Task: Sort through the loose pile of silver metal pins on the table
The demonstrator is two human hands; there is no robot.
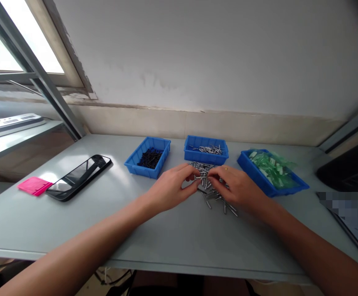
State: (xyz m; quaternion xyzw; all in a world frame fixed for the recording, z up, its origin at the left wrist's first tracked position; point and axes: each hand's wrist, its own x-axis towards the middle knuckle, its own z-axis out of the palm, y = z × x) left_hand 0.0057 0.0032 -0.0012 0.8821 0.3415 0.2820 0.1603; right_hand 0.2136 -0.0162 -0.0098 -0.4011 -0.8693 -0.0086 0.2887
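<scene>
Slim silvery metal rods (224,204) lie in a loose pile on the grey table, several of them strewn toward its front. Over the pile, my left hand (170,186) comes in from the left with thumb and index finger pinched on a slim metal rod. Facing it, my right hand (239,187) has its fingertips drawn together just above the rods; what they hold, if anything, is too small to make out. The fingertips of both hands are close together, with a narrow gap between them. Parts of the pile are hidden beneath my hands.
Behind the pile stands a blue bin (206,156) of silvery rods. A blue bin (130,167) of black pieces is left, and another (271,191) with green plastic packets is right. A black-framed panel (79,179) touches a pink packet (34,186) at far left.
</scene>
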